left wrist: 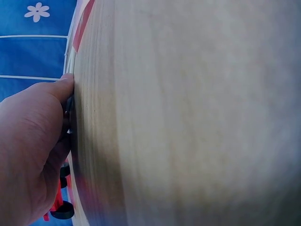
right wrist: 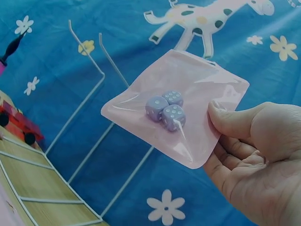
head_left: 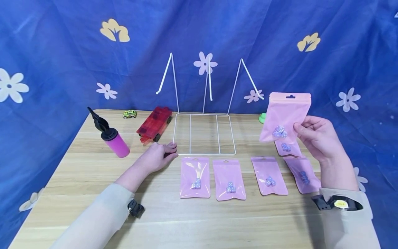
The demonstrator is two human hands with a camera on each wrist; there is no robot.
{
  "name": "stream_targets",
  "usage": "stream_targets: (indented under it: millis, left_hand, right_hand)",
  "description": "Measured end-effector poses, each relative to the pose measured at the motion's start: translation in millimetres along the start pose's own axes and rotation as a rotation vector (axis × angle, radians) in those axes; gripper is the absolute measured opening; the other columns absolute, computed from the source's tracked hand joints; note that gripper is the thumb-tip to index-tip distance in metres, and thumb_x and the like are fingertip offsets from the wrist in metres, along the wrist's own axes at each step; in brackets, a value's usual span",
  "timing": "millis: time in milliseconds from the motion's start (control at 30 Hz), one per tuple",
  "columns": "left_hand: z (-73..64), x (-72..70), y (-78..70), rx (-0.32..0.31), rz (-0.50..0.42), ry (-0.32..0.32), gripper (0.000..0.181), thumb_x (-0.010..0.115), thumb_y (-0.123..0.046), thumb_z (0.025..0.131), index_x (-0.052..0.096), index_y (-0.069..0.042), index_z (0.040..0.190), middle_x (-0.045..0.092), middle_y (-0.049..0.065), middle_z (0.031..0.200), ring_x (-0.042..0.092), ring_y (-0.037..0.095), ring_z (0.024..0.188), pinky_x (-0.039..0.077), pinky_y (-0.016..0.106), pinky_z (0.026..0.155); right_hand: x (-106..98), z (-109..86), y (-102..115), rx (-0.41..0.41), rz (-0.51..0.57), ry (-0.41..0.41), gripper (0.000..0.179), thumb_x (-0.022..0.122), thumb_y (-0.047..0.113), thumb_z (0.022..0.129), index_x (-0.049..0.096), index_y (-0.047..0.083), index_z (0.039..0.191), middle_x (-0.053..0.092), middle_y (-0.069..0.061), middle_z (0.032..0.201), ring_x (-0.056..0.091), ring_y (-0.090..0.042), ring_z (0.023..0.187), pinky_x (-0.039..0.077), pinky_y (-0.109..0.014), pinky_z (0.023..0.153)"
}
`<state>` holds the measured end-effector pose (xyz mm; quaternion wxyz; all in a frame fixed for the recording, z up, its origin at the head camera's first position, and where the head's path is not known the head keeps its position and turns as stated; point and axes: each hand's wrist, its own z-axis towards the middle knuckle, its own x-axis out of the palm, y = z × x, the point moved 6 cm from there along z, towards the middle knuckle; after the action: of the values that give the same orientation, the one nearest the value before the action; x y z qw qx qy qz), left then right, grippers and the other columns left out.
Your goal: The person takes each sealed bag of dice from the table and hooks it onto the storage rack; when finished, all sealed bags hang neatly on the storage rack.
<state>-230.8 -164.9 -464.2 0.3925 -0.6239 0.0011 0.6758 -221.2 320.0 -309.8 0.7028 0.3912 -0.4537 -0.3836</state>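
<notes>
My right hand [head_left: 315,136] pinches a pink zip bag [head_left: 287,114] by its side edge, thumb in front, and holds it up above the table's right side. Light purple dice [right wrist: 167,110] lie inside the bag in the right wrist view. At the front left corner of a white wire rack [head_left: 203,154], my left hand [head_left: 160,155] grips the frame between thumb and fingers; in the left wrist view the hand [left wrist: 33,127] hides most of that grip. Three bare arms of the rack rise at the back, each bent forward.
Several more pink bags of dice [head_left: 195,173] lie before the rack, one partly behind the raised bag. Left of the rack are a red toy car [head_left: 154,123], a small green car [head_left: 129,114] and a pink-black hand pump [head_left: 115,141]. A green toy [head_left: 262,118] sits back right.
</notes>
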Motion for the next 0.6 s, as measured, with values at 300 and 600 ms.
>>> stream_targets:
  millis: [300,600]
  left_hand:
    - [0.1,0.3,1.2,0.002,0.001,-0.005,0.033,0.078,-0.015,0.098,0.075,0.006,0.124,0.070,0.020,0.128,0.064,0.035,0.127,0.050,0.051,0.108]
    - [-1.0,-0.2,0.3,0.007,-0.003,-0.002,0.034,0.078,-0.017,0.099,0.075,0.004,0.126,0.071,0.019,0.129,0.064,0.034,0.128,0.050,0.051,0.108]
  right_hand:
    - [28,7.9,-7,-0.013,-0.074,-0.009,0.020,0.059,-0.025,0.095,0.075,-0.012,0.096,0.076,-0.013,0.083,0.068,-0.015,0.071,0.056,-0.022,0.064]
    - [39,17.2,-26,0.034,-0.119,-0.018,0.008,0.073,-0.014,0.093,0.077,-0.007,0.094,0.075,-0.010,0.083,0.067,-0.014,0.073,0.056,-0.020,0.066]
